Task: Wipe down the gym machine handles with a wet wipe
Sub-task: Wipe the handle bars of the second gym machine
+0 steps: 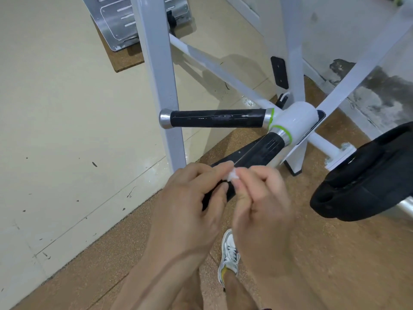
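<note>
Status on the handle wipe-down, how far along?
Done: nothing I can confirm; neither grip shows a clear wiped mark. In hand: left hand and right hand pinch a small white wipe together, in front of the near angled handle. Left: that handle and the horizontal handle.

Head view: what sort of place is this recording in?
Most likely a gym: a white machine frame with two black handles, a weight plate on a bar, and cork-like mats. The left hand and right hand pinch a wipe.
</note>
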The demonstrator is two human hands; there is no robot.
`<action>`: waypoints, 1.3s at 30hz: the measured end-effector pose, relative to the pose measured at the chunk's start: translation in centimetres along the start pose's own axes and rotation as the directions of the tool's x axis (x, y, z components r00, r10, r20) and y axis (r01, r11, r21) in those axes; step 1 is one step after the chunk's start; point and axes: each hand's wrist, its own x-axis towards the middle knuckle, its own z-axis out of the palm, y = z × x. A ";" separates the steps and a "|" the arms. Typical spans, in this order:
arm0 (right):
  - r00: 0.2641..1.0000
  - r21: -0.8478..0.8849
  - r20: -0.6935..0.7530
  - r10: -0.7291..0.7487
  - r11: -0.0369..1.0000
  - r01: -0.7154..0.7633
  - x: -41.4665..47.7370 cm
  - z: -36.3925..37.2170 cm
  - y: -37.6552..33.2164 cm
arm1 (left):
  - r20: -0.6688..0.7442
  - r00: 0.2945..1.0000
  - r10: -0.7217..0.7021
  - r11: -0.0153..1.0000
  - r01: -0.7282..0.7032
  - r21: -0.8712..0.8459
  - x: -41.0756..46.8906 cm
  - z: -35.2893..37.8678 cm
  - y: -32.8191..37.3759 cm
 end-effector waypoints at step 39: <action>0.919 0.234 -0.165 0.358 0.919 -0.316 2.2 -0.4 1.6 | 0.154 0.956 0.250 0.966 -0.256 0.023 4.5 1.1 2.5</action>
